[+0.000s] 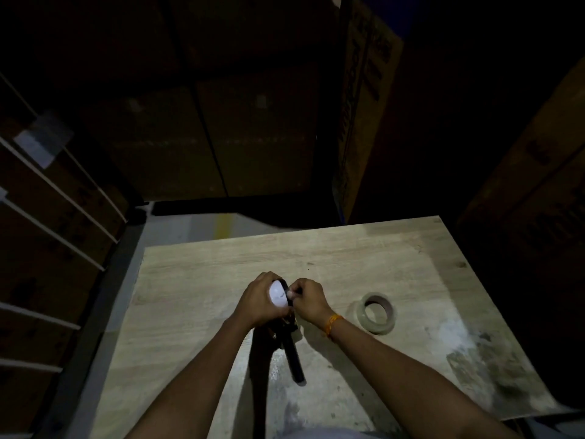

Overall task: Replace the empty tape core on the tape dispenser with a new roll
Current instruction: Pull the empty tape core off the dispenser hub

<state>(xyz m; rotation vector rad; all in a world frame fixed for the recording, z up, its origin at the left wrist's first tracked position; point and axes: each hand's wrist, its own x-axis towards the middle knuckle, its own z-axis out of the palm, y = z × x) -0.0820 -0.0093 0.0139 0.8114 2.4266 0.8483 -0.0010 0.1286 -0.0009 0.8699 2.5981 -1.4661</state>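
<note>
**Item: tape dispenser in both hands, spare roll set aside**

I log a pale wood-grain worktop [221, 264], stained grey and dark toward its right near corner. Over its middle I see a black hand-held tape dispenser [289, 340], its straight handle pointing back toward the person. My left hand [258, 301] is wrapped around the dispenser's head, closed on a white round core [278, 294] seated there. My right hand [308, 299] is pinched shut against the right side of that same head, fingertips touching the black frame; what exactly they pinch I cannot tell. An orange thread band [334, 321] circles the right wrist. The new clear tape roll with brown cardboard core [375, 313] lies flat on the worktop, near and right of the right wrist, untouched. Dim brown cardboard boxes [205, 137] stand beyond
</note>
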